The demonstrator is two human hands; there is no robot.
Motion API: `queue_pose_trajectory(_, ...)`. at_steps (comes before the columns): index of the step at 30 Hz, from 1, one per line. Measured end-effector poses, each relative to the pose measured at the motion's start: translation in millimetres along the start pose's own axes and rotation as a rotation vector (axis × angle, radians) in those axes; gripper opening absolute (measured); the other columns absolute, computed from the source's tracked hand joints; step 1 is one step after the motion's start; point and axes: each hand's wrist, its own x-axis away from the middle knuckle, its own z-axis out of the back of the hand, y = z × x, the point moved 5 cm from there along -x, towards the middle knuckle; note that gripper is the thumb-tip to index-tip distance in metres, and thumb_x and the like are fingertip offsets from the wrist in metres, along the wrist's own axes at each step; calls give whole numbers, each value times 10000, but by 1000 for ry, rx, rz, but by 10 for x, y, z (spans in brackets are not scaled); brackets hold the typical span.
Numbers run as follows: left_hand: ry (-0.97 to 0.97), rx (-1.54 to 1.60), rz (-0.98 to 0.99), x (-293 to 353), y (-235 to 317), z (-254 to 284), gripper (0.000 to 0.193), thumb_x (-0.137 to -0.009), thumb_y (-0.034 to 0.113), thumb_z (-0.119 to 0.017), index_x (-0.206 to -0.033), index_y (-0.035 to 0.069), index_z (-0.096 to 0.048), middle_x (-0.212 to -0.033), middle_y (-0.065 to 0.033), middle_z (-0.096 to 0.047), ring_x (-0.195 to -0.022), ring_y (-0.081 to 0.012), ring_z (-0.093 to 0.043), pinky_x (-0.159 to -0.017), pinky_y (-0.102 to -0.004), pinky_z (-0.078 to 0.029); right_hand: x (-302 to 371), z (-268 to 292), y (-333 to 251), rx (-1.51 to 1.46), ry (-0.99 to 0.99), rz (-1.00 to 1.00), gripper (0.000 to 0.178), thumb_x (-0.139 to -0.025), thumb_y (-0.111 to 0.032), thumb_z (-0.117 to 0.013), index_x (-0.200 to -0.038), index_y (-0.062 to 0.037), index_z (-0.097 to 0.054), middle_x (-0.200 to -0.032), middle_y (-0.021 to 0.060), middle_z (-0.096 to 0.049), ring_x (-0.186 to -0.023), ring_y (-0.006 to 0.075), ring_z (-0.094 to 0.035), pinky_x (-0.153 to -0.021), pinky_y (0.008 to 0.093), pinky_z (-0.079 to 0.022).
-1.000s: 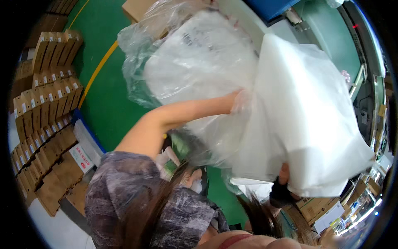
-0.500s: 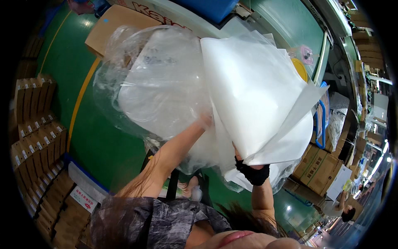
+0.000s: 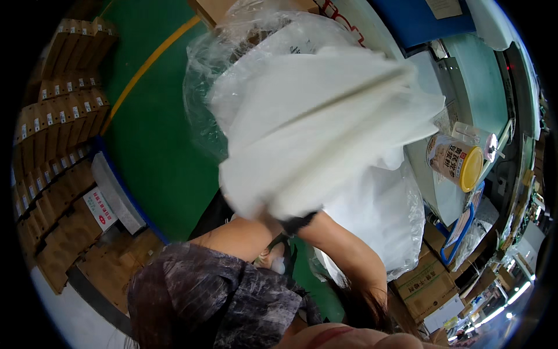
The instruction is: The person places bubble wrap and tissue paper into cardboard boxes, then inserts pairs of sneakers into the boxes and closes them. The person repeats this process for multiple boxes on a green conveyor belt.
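Large white flexible sheets [image 3: 314, 122], thin and creased down the middle, hang in front of me, blurred by motion. At their near edge my left hand [image 3: 265, 216] is closed on them, its fingers smeared and partly covered. Close beside it my right hand [image 3: 285, 214], with a black band [image 3: 300, 222] around the wrist, also grips that edge; its fingers are mostly hidden. Beneath and behind the raised sheets lies a clear plastic bag [image 3: 203, 104]. More white sheets [image 3: 372, 215] lie inside the bag on the right.
A cardboard box [image 3: 212, 10] stands beyond the bag. To the right are a can with a yellow lid [image 3: 471, 168], a clear cup [image 3: 474, 135], a blue-framed rack [image 3: 462, 227] and cartons [image 3: 427, 285]. Stacked cartons [image 3: 58, 128] line the left, beside the green floor [image 3: 157, 151].
The white sheets have swung left, now covering much of the bag. My right hand has moved left to beside my left hand, which has drawn nearer to me. The view has turned.
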Motion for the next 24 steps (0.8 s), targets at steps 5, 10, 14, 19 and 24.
queue_pose_trajectory(5,39,183,174,90,-198,93,289,-863,178,-445,-1112,44,-502,-1131,-83,-516,-1002,-252,-520,-850,-372,-426,-459,-934,380,191,27,-286,109,-761,-38,-451,-853,18,-437,-660,137,-474,-519,239,-475,-451,320,-376)
queue_pose_trajectory(10,48,257,222,35,-311,150,288,-861,176,-448,-1110,41,-502,-1127,-86,-518,-1004,-253,-519,-852,-372,-425,-546,-785,104,61,-31,-146,264,-727,-36,-439,-961,75,-383,-695,214,-495,-545,302,-524,-473,373,-425)
queue_pose_trajectory(14,7,267,260,-40,-293,211,288,-860,175,-451,-1109,40,-503,-1125,-88,-519,-1005,-254,-518,-854,-372,-424,-547,-575,-2,80,-68,-22,276,-733,-82,-479,-954,67,-405,-742,223,-503,-537,318,-518,-476,396,-428)
queue_pose_trajectory(19,-52,252,285,-241,-278,105,288,-858,173,-455,-1107,37,-503,-1122,-90,-521,-1007,-256,-517,-856,-372,-422,-200,410,-124,1,120,174,272,-715,-55,-588,-980,-33,-529,-857,95,-540,-627,190,-557,-489,260,-462)
queue_pose_trajectory(24,-35,334,286,-502,-256,381,287,-856,171,-459,-1105,35,-504,-1119,-92,-523,-1009,-257,-516,-858,-373,-421,399,1450,1446,406,947,-226,145,-762,-68,-525,-906,-73,-546,-823,120,-564,-719,295,-553,-589,336,-463)
